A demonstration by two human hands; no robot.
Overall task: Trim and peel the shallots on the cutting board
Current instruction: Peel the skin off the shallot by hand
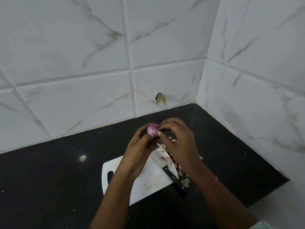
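Note:
A purple, partly peeled shallot (152, 128) is held up above the far end of the white cutting board (148, 182). My left hand (140, 149) grips it from below and the left. My right hand (178, 139) pinches at the shallot's right side with thumb and fingertips. A black-handled knife (171, 175) lies on the board's right edge, blade pointing away, with bits of skin on the blade. Loose pinkish peels (162, 147) lie under my hands.
The board sits on a black countertop (57, 171) in a corner of white marbled wall tiles (82, 63). More dry peels (184, 180) are scattered on the counter right of the knife. The counter's right edge (267, 194) drops off near my right forearm.

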